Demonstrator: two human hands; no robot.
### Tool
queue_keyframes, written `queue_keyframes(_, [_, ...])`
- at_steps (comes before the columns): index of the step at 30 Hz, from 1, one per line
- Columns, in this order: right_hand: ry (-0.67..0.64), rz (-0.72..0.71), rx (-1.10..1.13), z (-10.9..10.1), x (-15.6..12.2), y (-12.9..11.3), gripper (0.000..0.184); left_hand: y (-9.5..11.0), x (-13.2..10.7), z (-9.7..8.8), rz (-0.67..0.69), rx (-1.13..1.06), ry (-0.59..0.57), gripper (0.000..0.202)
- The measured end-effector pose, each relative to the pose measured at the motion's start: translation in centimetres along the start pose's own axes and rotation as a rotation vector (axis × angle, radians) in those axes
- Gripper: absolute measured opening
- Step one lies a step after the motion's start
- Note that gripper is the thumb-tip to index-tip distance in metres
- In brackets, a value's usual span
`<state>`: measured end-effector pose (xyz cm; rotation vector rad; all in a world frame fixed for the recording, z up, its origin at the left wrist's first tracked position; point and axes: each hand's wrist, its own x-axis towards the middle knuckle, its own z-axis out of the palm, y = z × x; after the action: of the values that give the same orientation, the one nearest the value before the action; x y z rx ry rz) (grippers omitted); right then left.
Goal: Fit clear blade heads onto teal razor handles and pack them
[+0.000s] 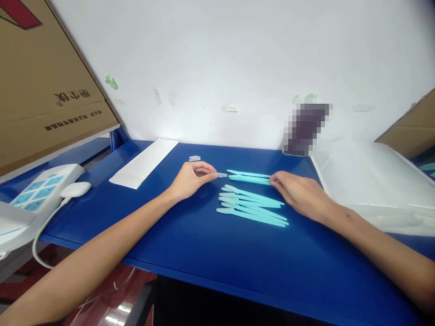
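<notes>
Between the thumb and fingertips of my left hand point(190, 181) is a small clear plastic cap point(222, 175), pointing right. My right hand point(297, 189) pinches the handle end of a turquoise eyebrow razor point(249, 178); another razor point(248, 172) lies close alongside it. The cap's tip is near the razors' left ends, with a small gap visible. Just below, several more turquoise razors point(254, 209) lie in a loose fan, some with pale covers over their left ends. Beyond my left hand rest a couple of clear caps point(195, 158).
A white flat packet point(144, 165) lies on the blue table point(204, 244). To the left are a power strip point(44, 190) with a white charger point(76, 189) and a large cardboard box point(44, 72). Clear plastic wrapping point(370, 176) covers the right side, and a white wall stands behind.
</notes>
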<state>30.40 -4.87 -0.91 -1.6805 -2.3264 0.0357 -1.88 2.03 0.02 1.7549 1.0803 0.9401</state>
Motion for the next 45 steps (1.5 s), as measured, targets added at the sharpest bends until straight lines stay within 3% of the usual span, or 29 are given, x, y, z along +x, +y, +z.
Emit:
queue_keyframes(17, [0.055, 0.001, 0.038, -0.6, -0.4, -1.0, 0.033, -0.3, 0.0, 0.1, 0.033, 0.016, 0.000, 0.026])
queue_keyframes(25, [0.053, -0.035, 0.076, -0.4, -0.4, -1.7, 0.029, -0.2, -0.1, 0.6, 0.042, -0.015, -0.057, 0.027])
queue_keyframes(30, [0.009, -0.096, 0.147, -0.5, -0.6, -2.6, 0.031, 0.5, -0.6, 1.0, 0.117, 0.072, -0.100, 0.026])
queue_keyframes(35, [0.058, -0.020, 0.155, -0.5, -0.2, -0.7, 0.038, 0.5, -0.6, 0.9, 0.241, 0.229, -0.188, 0.024])
queue_keyframes(37, [0.071, -0.008, 0.126, -0.3, 0.1, 0.3, 0.041, 0.2, -0.3, 0.5, 0.266, 0.289, -0.165, 0.027])
queue_keyframes(42, [0.004, 0.039, 0.116, 0.1, 0.5, 1.5, 0.037, -1.6, 1.5, -2.8, 0.309, 0.714, 0.110, 0.035])
queue_keyframes(45, [-0.033, 0.072, 0.153, -0.1, 0.6, 1.5, 0.035, -3.2, 2.6, -5.4, 0.247, 0.884, 0.100, 0.047])
